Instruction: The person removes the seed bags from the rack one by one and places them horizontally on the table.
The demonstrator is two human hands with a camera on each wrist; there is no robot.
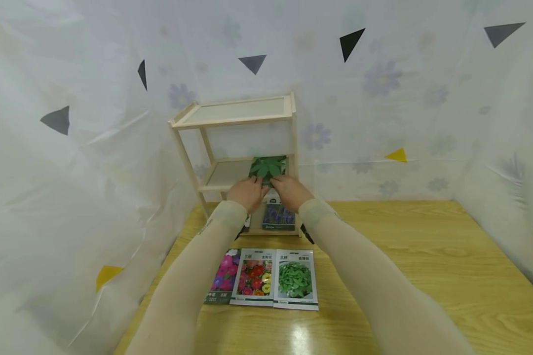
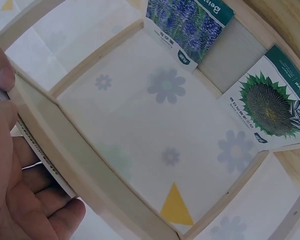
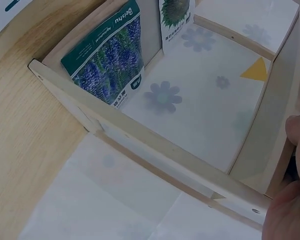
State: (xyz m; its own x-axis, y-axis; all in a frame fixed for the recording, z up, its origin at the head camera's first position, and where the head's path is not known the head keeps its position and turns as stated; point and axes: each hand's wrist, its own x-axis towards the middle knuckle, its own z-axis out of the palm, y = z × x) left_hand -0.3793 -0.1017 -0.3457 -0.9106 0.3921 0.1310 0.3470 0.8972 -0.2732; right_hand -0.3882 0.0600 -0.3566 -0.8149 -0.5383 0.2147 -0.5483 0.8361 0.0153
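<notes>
With both hands I hold a seed packet [image 1: 268,166] with green leaves on it, at the right side of the wooden rack's middle shelf [image 1: 228,173]. My left hand [image 1: 247,193] pinches its near left edge; in the left wrist view, thumb and fingers [image 2: 65,217] lie on either side of the packet's thin edge, beside the shelf's front rail. My right hand [image 1: 290,191] grips the near right corner, mostly cut off in the right wrist view. Below, a purple-flower packet [image 1: 279,217] and a sunflower packet [image 2: 267,100] lean on the bottom shelf.
The wooden rack [image 1: 235,123] stands at the table's back left, its top board above my hands. In front of it lie a pink-flower packet [image 1: 225,273], a red-and-yellow-flower packet [image 1: 254,276] and a green-herb packet [image 1: 295,278], side by side on the table [image 1: 408,256].
</notes>
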